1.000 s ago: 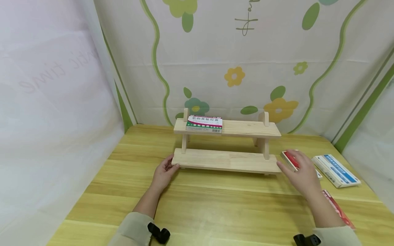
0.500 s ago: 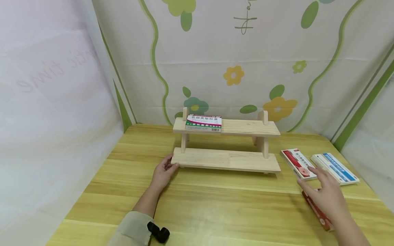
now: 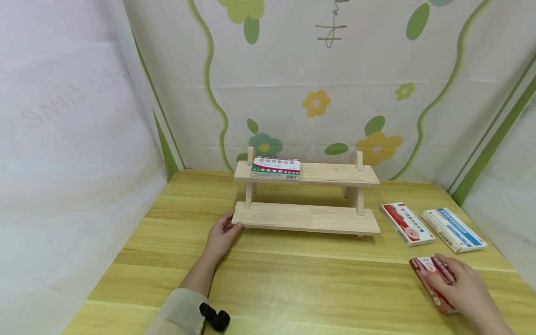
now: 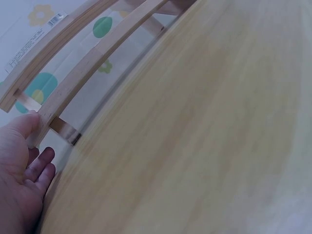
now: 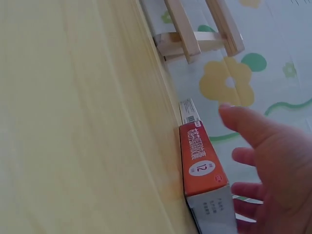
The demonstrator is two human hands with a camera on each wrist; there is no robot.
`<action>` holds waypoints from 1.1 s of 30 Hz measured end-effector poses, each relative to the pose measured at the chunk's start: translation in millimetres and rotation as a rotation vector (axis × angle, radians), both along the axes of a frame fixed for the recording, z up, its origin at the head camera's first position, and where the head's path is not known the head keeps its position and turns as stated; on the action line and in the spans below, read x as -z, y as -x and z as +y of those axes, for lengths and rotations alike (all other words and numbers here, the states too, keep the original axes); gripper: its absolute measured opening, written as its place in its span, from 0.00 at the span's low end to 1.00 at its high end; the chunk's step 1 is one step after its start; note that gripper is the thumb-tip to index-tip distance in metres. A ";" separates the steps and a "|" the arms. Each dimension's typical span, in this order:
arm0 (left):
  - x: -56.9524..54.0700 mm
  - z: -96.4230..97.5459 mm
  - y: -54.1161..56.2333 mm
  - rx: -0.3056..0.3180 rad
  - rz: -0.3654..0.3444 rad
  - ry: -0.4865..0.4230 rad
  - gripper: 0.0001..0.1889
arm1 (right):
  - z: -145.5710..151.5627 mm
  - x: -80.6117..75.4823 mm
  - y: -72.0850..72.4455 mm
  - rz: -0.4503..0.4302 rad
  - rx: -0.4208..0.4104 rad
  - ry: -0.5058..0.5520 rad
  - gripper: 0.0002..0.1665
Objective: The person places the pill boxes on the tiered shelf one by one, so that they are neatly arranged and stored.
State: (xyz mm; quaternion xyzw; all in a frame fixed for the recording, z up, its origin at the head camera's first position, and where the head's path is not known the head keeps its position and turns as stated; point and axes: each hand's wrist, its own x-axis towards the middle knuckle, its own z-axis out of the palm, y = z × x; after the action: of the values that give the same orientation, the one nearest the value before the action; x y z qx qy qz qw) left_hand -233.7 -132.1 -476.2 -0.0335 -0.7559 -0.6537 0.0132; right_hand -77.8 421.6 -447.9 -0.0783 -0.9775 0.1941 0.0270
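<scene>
A two-tier wooden shelf [image 3: 335, 219] stands at the middle of the table. My left hand [image 3: 219, 238] holds the left end of its lower board; in the left wrist view the thumb lies against the board's edge, with the other fingers below and behind. At the right, my right hand [image 3: 469, 286] reaches over a red medicine box [image 3: 428, 265] lying flat. In the right wrist view the thumb is raised apart from this red box [image 5: 202, 161], and the fingers extend behind its far side. A white, green and magenta medicine box [image 3: 275, 169] lies on the upper board's left part.
Right of the shelf lie a white-and-red medicine box [image 3: 407, 224] and a white-and-blue medicine box [image 3: 454, 229], side by side on the wood-grain table [image 3: 318, 284]. A flower-patterned cloth [image 3: 272, 70] hangs behind, and pale cloth walls flank both sides.
My right hand has left the shelf's right end and moved right and nearer, to the red box. The red box has shifted leftward. My left hand stays at the shelf.
</scene>
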 end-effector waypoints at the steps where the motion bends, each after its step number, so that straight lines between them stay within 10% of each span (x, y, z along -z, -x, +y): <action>1: 0.0 -0.1 -0.2 0.002 0.000 -0.003 0.31 | 1.6 2.1 -0.2 -0.015 -0.008 -0.007 0.46; 20: 4.7 -2.0 -0.3 -0.011 0.026 0.013 0.30 | 5.7 10.5 3.2 -0.081 -0.012 -0.042 0.55; 33: 4.1 -1.5 3.2 0.001 0.006 -0.005 0.31 | -7.3 -22.3 27.5 0.120 -0.056 -0.023 0.48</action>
State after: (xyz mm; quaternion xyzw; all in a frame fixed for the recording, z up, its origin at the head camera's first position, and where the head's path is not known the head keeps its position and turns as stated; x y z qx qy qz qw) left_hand -236.9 -133.6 -480.2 -0.0360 -0.7542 -0.6554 0.0150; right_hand -105.3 414.3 -425.6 -0.0389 -0.9781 0.1877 0.0811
